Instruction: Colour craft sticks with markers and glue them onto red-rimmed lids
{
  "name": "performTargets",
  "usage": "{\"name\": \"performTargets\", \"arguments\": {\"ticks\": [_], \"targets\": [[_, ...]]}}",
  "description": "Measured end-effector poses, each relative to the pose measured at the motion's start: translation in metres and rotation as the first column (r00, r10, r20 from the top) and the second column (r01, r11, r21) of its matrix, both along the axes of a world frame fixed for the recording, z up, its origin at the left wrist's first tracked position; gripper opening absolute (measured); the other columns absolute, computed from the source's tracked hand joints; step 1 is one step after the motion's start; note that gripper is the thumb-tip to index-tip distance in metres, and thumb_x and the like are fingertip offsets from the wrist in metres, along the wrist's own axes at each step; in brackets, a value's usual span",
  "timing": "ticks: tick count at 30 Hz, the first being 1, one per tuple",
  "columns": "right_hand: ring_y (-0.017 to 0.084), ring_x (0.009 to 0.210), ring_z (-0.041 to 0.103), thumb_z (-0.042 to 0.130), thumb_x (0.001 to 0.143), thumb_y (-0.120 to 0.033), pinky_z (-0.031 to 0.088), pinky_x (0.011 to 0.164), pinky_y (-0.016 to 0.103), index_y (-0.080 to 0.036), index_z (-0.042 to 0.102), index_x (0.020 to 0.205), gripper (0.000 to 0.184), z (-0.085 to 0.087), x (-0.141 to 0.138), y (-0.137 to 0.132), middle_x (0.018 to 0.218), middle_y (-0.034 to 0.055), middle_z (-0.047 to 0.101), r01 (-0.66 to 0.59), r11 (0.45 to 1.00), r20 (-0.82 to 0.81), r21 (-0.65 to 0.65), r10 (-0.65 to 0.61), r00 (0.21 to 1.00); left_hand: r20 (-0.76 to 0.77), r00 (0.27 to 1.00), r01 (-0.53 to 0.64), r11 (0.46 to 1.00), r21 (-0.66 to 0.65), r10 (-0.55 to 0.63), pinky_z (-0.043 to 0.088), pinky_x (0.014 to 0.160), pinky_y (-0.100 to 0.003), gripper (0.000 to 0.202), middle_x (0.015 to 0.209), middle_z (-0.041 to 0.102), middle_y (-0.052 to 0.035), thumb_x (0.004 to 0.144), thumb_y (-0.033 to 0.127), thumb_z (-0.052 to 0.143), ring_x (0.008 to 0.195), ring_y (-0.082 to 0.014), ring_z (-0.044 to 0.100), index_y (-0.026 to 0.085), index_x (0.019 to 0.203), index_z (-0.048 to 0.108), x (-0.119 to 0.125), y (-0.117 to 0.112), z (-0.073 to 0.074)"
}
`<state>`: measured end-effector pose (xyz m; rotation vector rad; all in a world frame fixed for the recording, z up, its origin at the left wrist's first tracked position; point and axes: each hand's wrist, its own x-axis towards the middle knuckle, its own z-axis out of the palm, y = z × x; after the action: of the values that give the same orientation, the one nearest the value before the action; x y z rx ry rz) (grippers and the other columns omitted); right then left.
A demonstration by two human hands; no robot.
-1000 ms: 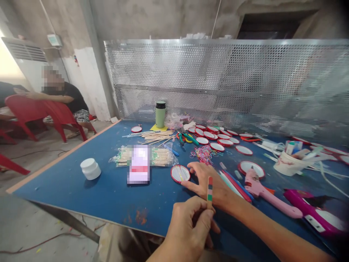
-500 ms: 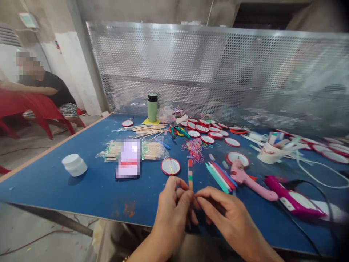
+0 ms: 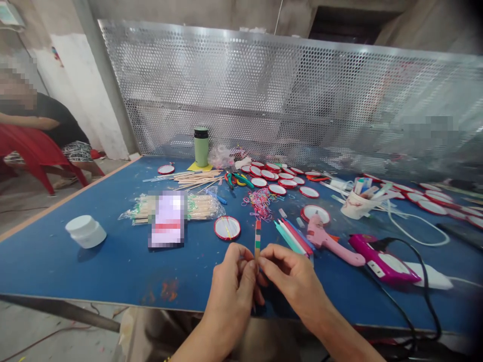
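Near the table's front edge, a slim wooden stick with red, dark, pink and green bands (image 3: 257, 235) stands up between my hands. My left hand (image 3: 231, 281) is closed round its lower part, thumb against the fingers. From the other side my right hand (image 3: 292, 276) pinches at the stick near the same spot; its fingertips partly hide what they grip. Just beyond lies a round white disc with a red rim and yellow strands (image 3: 227, 228). A heap of small coloured rubber bands (image 3: 260, 202) is behind the stick, and several coloured pens (image 3: 292, 236) lie to its right.
A pink glue gun (image 3: 334, 241) rests on a disc, beside a magenta power strip (image 3: 385, 259) with a black cable. On the left are a white jar (image 3: 86, 231), a phone (image 3: 167, 218) and bagged sticks (image 3: 206, 206). A green bottle (image 3: 201, 148) stands behind; a person (image 3: 56, 120) sits far left.
My right hand has moved in against the stick, closing the gap to my left hand. The view has turned slightly right, so things on the table appear further left.
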<state>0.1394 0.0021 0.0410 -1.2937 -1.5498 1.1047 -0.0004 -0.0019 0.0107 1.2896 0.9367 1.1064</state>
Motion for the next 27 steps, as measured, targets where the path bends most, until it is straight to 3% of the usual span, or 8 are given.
{"name": "performTargets", "arguments": {"ticks": [3, 6, 8, 10, 14, 23, 27], "targets": [[0.012, 0.059, 0.052, 0.056, 0.086, -0.036, 0.041, 0.056, 0.023, -0.018, 0.059, 0.069, 0.025, 0.002, 0.01, 0.007, 0.062, -0.0023, 0.057, 0.07, 0.995, 0.176, 0.071, -0.082, 0.981, -0.212, 0.974, -0.032, 0.976, 0.217, 0.079, 0.043, 0.053, -0.023, 0.014, 0.072, 0.063, 0.0007, 0.097, 0.028, 0.041, 0.057, -0.0122, 0.059, 0.021, 0.09, 0.05, -0.008, -0.008, -0.002], [0.013, 0.06, 0.054, 0.055, 0.086, -0.035, 0.04, 0.057, 0.023, -0.019, 0.061, 0.067, 0.026, 0.004, 0.019, 0.013, 0.064, -0.0009, 0.062, 0.061, 0.996, 0.362, 0.069, -0.082, 0.929, -0.398, 0.878, 0.003, 0.826, 0.563, 0.268, 0.044, 0.066, -0.029, 0.016, 0.081, 0.064, -0.0037, 0.096, 0.018, 0.043, 0.074, -0.0169, 0.059, 0.02, 0.09, 0.058, -0.017, -0.015, -0.003], [0.013, 0.06, 0.055, 0.054, 0.085, -0.035, 0.04, 0.058, 0.024, -0.019, 0.062, 0.066, 0.027, 0.006, 0.021, 0.018, 0.064, 0.0002, 0.065, 0.053, 0.997, 0.485, 0.05, -0.071, 0.872, -0.454, 0.82, 0.061, 0.735, 0.675, 0.349, 0.045, 0.071, -0.032, 0.018, 0.087, 0.064, -0.0058, 0.094, 0.013, 0.044, 0.08, -0.0191, 0.058, 0.019, 0.091, 0.061, -0.02, -0.015, -0.004], [0.014, 0.059, 0.055, 0.054, 0.085, -0.035, 0.038, 0.056, 0.025, -0.019, 0.062, 0.064, 0.027, 0.006, 0.019, 0.023, 0.063, 0.0009, 0.065, 0.054, 0.997, 0.593, 0.054, -0.075, 0.801, -0.499, 0.768, 0.096, 0.699, 0.709, 0.402, 0.045, 0.074, -0.036, 0.019, 0.089, 0.064, -0.0071, 0.093, 0.012, 0.045, 0.083, -0.0209, 0.056, 0.017, 0.093, 0.063, -0.019, -0.013, -0.005], [0.014, 0.058, 0.053, 0.054, 0.084, -0.033, 0.033, 0.052, 0.024, -0.019, 0.064, 0.063, 0.028, 0.007, 0.013, 0.035, 0.061, 0.0016, 0.064, 0.052, 0.997, 0.717, 0.057, -0.077, 0.692, -0.553, 0.704, 0.115, 0.696, 0.709, 0.446, 0.044, 0.076, -0.04, 0.021, 0.088, 0.064, -0.0071, 0.094, 0.016, 0.045, 0.083, -0.0229, 0.053, 0.017, 0.09, 0.066, -0.011, -0.005, -0.012], [0.013, 0.056, 0.053, 0.056, 0.079, -0.021, 0.028, 0.052, 0.025, -0.019, 0.059, 0.062, 0.018, 0.01, 0.002, 0.043, 0.06, 0.0005, 0.064, 0.072, 0.993, 0.846, 0.094, -0.117, 0.52, -0.618, 0.673, 0.191, 0.712, 0.676, 0.406, 0.044, 0.075, -0.041, 0.02, 0.09, 0.063, -0.0069, 0.094, 0.016, 0.046, 0.085, -0.0231, 0.052, 0.017, 0.09, 0.066, -0.015, -0.002, -0.012], [0.012, 0.053, 0.049, 0.055, 0.082, -0.021, 0.024, 0.052, 0.027, -0.02, 0.052, 0.056, 0.027, 0.008, 0.002, 0.041, 0.054, -0.0012, 0.058, 0.015, 0.991, 0.886, 0.133, -0.126, 0.447, -0.583, 0.695, 0.184, 0.68, 0.709, 0.42, 0.044, 0.074, -0.041, 0.019, 0.088, 0.063, -0.007, 0.091, 0.013, 0.048, 0.083, -0.0234, 0.053, 0.017, 0.087, 0.066, -0.018, -0.002, -0.012]]}}
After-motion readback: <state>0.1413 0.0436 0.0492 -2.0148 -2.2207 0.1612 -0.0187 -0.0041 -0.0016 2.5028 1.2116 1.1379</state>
